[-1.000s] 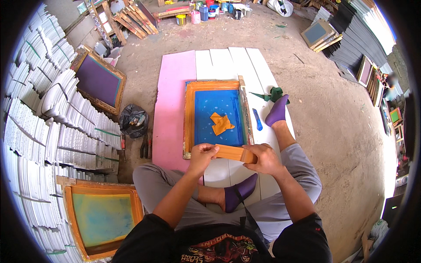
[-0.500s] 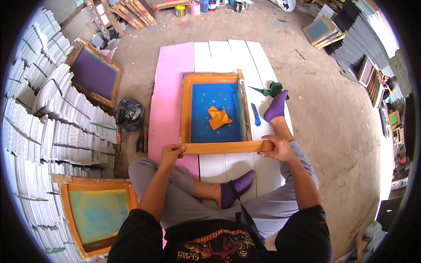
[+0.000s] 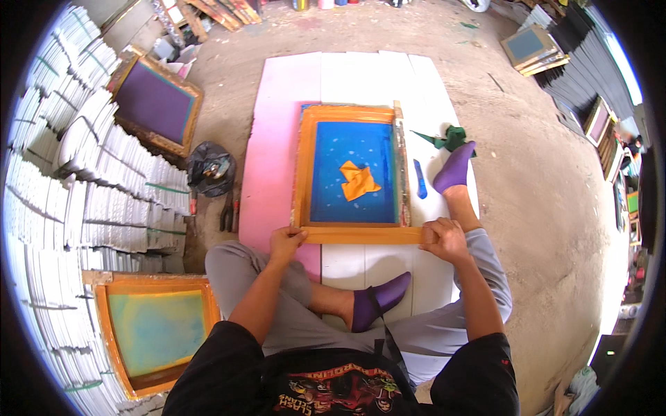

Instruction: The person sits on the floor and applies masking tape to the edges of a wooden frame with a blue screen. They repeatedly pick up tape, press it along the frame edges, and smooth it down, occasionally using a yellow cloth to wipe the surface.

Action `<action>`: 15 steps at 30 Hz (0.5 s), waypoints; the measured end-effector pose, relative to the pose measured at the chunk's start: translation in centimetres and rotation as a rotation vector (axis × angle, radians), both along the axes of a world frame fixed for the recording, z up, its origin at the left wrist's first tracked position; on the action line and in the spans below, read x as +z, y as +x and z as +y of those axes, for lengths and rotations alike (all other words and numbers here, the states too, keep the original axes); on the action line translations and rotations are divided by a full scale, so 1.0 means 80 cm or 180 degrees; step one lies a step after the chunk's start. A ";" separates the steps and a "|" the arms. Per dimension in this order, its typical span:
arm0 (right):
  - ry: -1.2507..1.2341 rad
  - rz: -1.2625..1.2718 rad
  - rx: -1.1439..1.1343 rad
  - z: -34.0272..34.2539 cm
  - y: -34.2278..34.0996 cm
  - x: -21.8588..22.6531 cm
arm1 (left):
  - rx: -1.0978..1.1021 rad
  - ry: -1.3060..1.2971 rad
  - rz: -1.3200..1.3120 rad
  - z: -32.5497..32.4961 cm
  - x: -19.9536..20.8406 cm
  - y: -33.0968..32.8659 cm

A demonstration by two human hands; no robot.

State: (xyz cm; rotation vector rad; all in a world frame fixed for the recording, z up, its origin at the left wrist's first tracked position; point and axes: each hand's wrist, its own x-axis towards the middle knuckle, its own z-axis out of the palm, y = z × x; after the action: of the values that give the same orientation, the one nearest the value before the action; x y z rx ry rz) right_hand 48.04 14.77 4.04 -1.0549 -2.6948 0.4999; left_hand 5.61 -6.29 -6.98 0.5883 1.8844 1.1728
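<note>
A strip of orange-brown tape (image 3: 364, 236) stretches along the near edge of a screen printing frame (image 3: 305, 163). My left hand (image 3: 286, 245) pinches its left end at the frame's near left corner. At the right end my right hand (image 3: 446, 240) is closed on the tape; its fingers hide how much of the roll is there. The frame, its sides covered in orange tape, lies flat around a blue mesh (image 3: 331, 147). On the mesh rests a crumpled orange-yellow piece (image 3: 359, 183). A blue utility knife (image 3: 420, 179) lies right of the frame.
Pink and white boards (image 3: 274, 132) lie beneath the frame. A dark green cloth (image 3: 452, 137) sits by my right foot. Left are a black bag (image 3: 208, 170), pliers (image 3: 227, 213), a purple screen (image 3: 156, 104), a yellow-green screen (image 3: 152, 329) and stacked white sheets (image 3: 114, 201).
My right hand has turned, its fingers now curled over the tape's right end, where the roll showed before. The tape stays stretched between both hands. My view has shifted slightly.
</note>
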 end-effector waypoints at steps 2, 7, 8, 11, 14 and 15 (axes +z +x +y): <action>0.0026 -0.0062 0.0063 0.006 -0.003 0.001 | 0.0109 -0.0125 0.0055 0.004 0.006 0.003; 0.0508 -0.0075 0.0203 0.014 -0.011 -0.018 | 0.0028 -0.0168 0.0855 0.010 0.027 0.013; 0.0535 -0.0099 0.0208 0.015 -0.014 -0.018 | -0.0004 -0.0117 0.0932 0.007 0.020 0.011; 0.0543 -0.0201 0.0182 0.013 -0.020 -0.021 | 0.0044 -0.0158 0.1090 0.005 0.011 0.010; 0.0407 -0.0343 0.0115 0.010 -0.016 -0.027 | 0.0045 -0.0223 0.1229 0.016 0.046 0.026; 0.0360 -0.0366 0.0129 0.010 -0.018 -0.024 | 0.0052 -0.0240 0.1215 0.016 0.045 0.025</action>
State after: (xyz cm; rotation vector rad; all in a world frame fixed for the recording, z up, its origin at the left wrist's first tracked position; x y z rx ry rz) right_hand 46.61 15.55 2.12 -1.0298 -2.8115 0.2977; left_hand 7.64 -5.02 -3.37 0.7996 2.2458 1.0480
